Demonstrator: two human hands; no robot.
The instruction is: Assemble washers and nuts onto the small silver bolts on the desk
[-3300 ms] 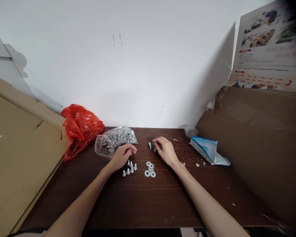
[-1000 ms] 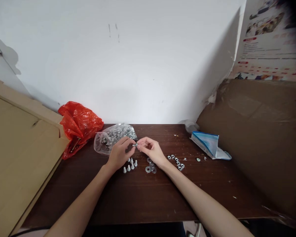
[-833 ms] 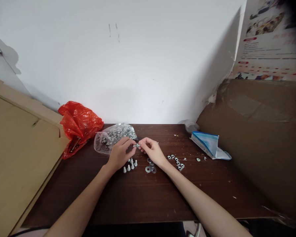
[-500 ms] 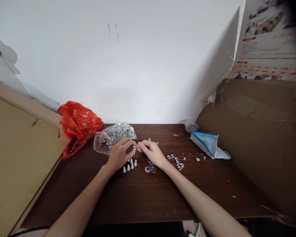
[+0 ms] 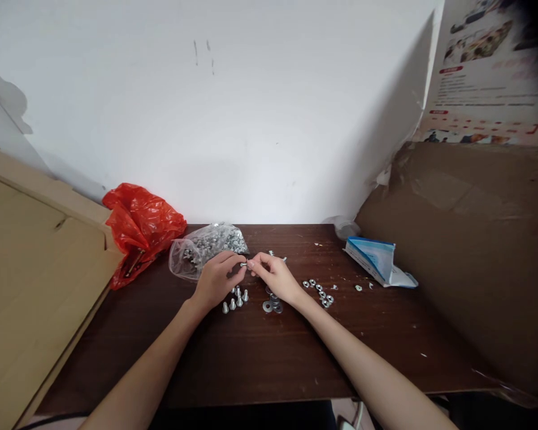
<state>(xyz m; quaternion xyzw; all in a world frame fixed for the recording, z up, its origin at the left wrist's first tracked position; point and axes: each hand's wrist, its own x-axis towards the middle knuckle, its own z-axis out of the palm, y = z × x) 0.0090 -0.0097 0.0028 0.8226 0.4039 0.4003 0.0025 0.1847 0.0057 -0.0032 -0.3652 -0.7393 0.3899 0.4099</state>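
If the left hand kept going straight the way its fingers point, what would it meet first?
The left hand points right, toward the small bolt pinched at its fingers. Straight on, it would meet the right hand's fingers first, which already touch that bolt; depth looks matched but is not certain.

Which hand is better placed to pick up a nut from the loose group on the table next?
Probably the right hand: the nuts lie just to its right, while the left hand sits farther away, pinching the bolt.
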